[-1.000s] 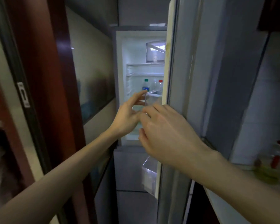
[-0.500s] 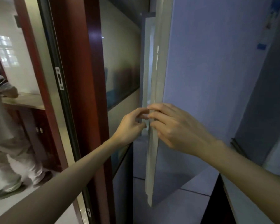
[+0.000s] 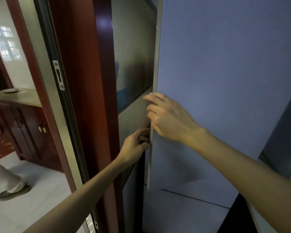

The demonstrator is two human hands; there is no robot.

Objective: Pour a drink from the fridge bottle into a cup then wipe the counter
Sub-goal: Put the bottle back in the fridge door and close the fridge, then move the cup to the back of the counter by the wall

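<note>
The grey-blue fridge door (image 3: 217,84) fills the right half of the view, and its pale left edge runs down the middle. The fridge interior, the bottle and any cup are hidden. My left hand (image 3: 136,143) reaches in from the lower left, its fingers curled around the door's edge from behind. Just above it, my right hand (image 3: 168,116) lies against the front of the door at the same edge. Its fingers are spread and poke a little past the edge, holding nothing.
A red-brown wooden door frame (image 3: 84,98) with a metal strike plate (image 3: 58,74) stands close on the left, a glass panel (image 3: 133,64) behind it. Beyond are a wooden sideboard (image 3: 20,118) and another person's shoe (image 3: 13,192) on the pale floor. The lower fridge door (image 3: 183,214) sits below.
A second ago the fridge stood open with bottles showing inside. The door has since swung across and now hides the interior. My left hand dropped lower on the edge, below my right hand.
</note>
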